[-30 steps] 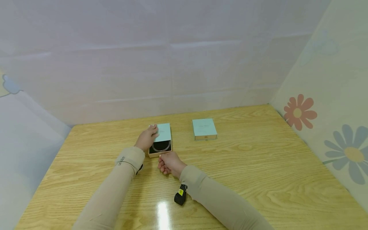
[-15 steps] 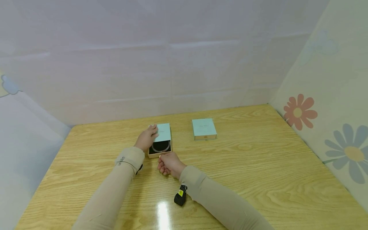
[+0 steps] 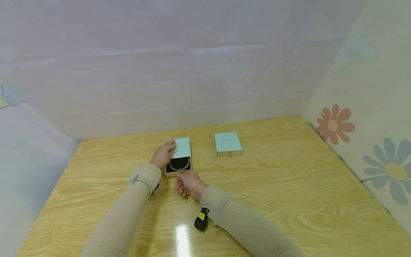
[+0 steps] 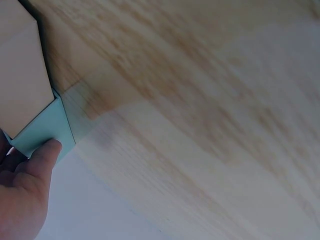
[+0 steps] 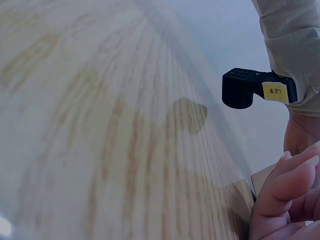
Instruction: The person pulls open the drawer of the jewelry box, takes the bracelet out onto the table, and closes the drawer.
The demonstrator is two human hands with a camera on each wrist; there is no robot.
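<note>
A pale blue slide-out box [image 3: 183, 151] lies on the table with its inner tray [image 3: 172, 174] partly pulled out at the near side. A clear ring-shaped bangle [image 3: 179, 168] sits on the tray's black lining. My left hand [image 3: 163, 154] holds the box's outer sleeve at its left, fingers over the top; the left wrist view shows the thumb against the sleeve's side [image 4: 47, 127]. At the tray's front, my right hand [image 3: 191, 182] has curled fingers, thumb and forefinger pinching a small pale tab [image 3: 178, 175] there. In the right wrist view the curled fingers [image 5: 285, 192] hide most of the tray.
A second pale blue box [image 3: 228, 142], closed, lies to the right on the wooden table [image 3: 289, 185]. A draped wall [image 3: 192, 82] stands behind the table's far edge, with a flower-printed wall [image 3: 369, 107] at the right. A black wrist-worn camera [image 3: 201, 219] hangs under my right sleeve.
</note>
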